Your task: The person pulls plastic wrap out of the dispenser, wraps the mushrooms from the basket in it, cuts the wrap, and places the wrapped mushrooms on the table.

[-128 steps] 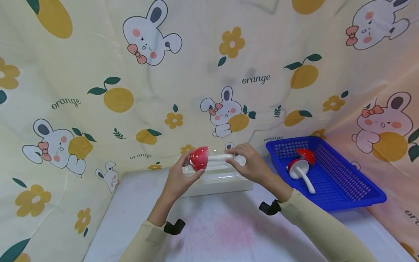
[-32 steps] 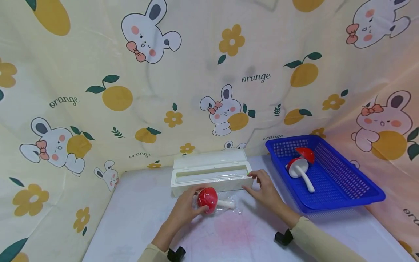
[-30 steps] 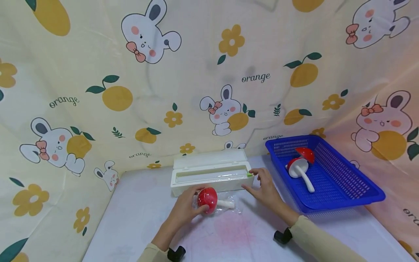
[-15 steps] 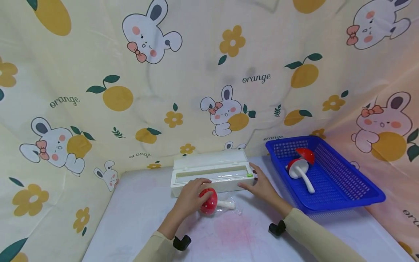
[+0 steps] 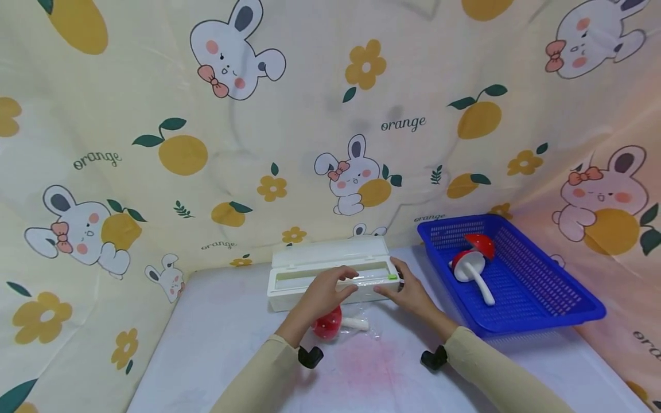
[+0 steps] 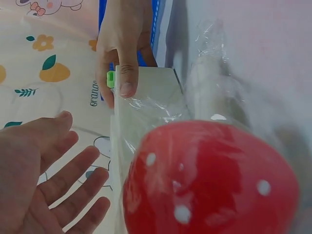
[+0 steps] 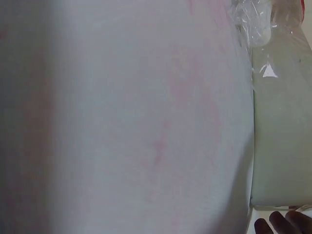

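A white cling film dispenser [image 5: 289, 301] stands at the back of the table with its lid raised. My right hand [image 5: 413, 295] grips its right end, thumb on the front face, beside the green slider cutter [image 5: 392, 277]. Just in front lies a red toy mushroom [image 5: 327, 326] with white dots, on its side and wrapped in clear film. My left hand [image 5: 325, 293] hovers over the mushroom's cap and the dispenser's front, holding nothing. In the left wrist view, the left hand's fingers [image 6: 73, 175] are spread apart from the mushroom [image 6: 209, 180]; clear film shows between mushroom and dispenser.
A blue plastic basket [image 5: 542, 281] stands on the right with two red-capped toy mushrooms [image 5: 470, 267] inside. A patterned cloth backdrop [image 5: 310, 86] rises behind the white table [image 5: 217, 344], which has a pink stain near the front.
My left hand has put the wrapped mushroom down on the table, let go of it and moved up right. The right hand went from the stem to the slider, then to the dispenser's end.
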`<state>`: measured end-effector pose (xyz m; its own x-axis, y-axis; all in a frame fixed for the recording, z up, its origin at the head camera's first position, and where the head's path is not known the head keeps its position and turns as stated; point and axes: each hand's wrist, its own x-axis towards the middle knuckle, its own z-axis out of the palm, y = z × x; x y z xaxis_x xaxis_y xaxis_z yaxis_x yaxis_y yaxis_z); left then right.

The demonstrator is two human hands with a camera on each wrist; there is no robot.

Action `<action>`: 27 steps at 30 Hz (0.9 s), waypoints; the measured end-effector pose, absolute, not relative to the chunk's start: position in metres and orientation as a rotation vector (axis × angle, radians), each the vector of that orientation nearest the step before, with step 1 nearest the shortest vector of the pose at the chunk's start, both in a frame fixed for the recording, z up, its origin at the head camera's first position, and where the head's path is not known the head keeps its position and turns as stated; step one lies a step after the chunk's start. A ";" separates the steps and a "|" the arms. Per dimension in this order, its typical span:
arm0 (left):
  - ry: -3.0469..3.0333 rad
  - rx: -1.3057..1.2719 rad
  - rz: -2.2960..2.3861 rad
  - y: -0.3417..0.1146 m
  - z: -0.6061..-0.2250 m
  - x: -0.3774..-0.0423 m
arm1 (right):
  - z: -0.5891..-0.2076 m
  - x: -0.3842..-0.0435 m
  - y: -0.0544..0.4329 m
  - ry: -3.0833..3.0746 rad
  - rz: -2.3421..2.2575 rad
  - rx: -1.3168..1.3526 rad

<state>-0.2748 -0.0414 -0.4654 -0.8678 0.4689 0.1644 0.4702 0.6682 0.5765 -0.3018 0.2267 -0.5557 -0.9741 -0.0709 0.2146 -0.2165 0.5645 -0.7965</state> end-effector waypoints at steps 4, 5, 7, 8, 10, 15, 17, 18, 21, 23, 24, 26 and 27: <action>-2.863 -0.860 -1.064 -0.032 -0.464 -0.283 | -0.558 -0.302 0.229 -2.636 1.387 0.258; -2.868 -0.869 -1.078 -0.030 -0.464 -0.285 | -0.558 -0.302 0.230 -2.637 1.393 0.259; -2.875 -0.885 -1.115 -0.025 -0.464 -0.291 | -0.558 -0.302 0.231 -2.630 1.395 0.262; -2.875 -0.896 -1.131 -0.022 -0.464 -0.294 | -0.558 -0.303 0.232 -2.622 1.399 0.264; -2.869 -0.915 -1.180 -0.016 -0.465 -0.301 | -0.557 -0.304 0.233 -2.604 1.410 0.282; -2.826 -0.932 -1.332 -0.002 -0.471 -0.318 | -0.558 -0.307 0.236 -2.576 1.442 0.320; -2.811 -0.916 -1.368 0.005 -0.474 -0.323 | -0.558 -0.307 0.237 -2.577 1.445 0.320; -2.805 -0.901 -1.380 0.007 -0.476 -0.325 | -0.558 -0.307 0.238 -2.574 1.451 0.319; -2.786 -0.833 -1.418 0.016 -0.482 -0.331 | -0.557 -0.306 0.239 -2.559 1.490 0.319; -2.775 -0.784 -1.438 0.020 -0.486 -0.333 | -0.556 -0.305 0.239 -2.559 1.510 0.317; -2.773 -0.759 -1.443 0.022 -0.488 -0.333 | -0.556 -0.305 0.239 -2.559 1.521 0.319; -2.771 -0.727 -1.433 0.025 -0.490 -0.335 | -0.556 -0.305 0.239 -2.562 1.534 0.318; -2.772 -0.719 -1.415 0.027 -0.491 -0.335 | -0.556 -0.305 0.239 -2.565 1.532 0.319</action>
